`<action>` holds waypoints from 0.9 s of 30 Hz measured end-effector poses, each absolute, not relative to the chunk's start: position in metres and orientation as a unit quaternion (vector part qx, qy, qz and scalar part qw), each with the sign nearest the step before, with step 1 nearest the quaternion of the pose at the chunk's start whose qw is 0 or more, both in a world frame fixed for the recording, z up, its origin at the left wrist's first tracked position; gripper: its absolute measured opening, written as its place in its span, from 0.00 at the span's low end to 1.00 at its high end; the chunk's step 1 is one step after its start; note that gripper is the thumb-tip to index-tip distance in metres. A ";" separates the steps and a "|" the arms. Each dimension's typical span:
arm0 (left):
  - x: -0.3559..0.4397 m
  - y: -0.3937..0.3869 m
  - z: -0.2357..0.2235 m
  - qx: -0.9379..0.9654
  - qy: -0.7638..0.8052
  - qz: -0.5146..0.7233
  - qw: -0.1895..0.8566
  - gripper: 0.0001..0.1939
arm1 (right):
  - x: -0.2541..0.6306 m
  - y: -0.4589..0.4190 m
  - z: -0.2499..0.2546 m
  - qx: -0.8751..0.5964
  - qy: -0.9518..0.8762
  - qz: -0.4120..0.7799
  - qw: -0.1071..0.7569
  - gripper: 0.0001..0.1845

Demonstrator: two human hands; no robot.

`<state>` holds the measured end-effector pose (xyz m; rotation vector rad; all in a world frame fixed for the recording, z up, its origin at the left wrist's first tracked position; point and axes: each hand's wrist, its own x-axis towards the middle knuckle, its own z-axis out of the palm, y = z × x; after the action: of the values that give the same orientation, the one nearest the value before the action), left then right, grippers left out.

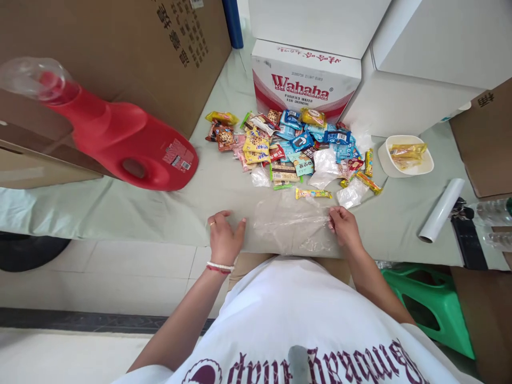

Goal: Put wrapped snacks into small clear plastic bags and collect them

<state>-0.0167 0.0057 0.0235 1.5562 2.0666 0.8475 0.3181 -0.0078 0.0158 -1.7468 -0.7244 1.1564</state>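
Observation:
A clear plastic bag (292, 226) lies flat on the pale green cloth near the front edge. My right hand (344, 226) pinches the bag's right edge with closed fingers. My left hand (223, 237) rests on the cloth just left of the bag, fingers spread and nothing in it. Beyond the bag sits a pile of several wrapped snacks (294, 146), with a single yellow snack bar (313, 193) closest to the bag.
A big red jug (120, 141) lies on its side at left. A Wahaha carton (306, 80) stands behind the snacks. A white bowl (408, 157) holds yellow packets at right, near a white roll (442, 209). A green stool (434, 306) stands below.

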 end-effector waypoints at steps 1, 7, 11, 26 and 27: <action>-0.014 0.004 0.026 0.584 0.729 0.325 0.145 0.19 | 0.322 -0.011 0.017 -0.708 -0.284 0.471 0.442 0.20; 0.035 0.021 0.028 0.836 0.442 0.251 0.206 0.15 | 0.317 -0.026 0.030 -0.697 -0.365 0.513 0.343 0.21; 0.042 0.034 0.006 0.836 0.483 0.156 0.208 0.25 | 0.342 -0.027 0.037 -0.753 -0.332 0.466 0.325 0.23; 0.017 -0.003 -0.001 0.865 0.464 0.116 0.149 0.30 | 0.244 0.174 0.079 -0.511 -0.844 0.096 -0.135 0.31; 0.017 -0.003 -0.001 0.864 0.466 0.121 0.151 0.30 | 0.244 0.175 0.080 -0.531 -0.830 0.107 -0.134 0.29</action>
<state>0.0172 -0.0025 -0.0014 2.4804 1.3375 0.3474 0.2441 0.1754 0.0798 -1.8286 -2.8562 0.3670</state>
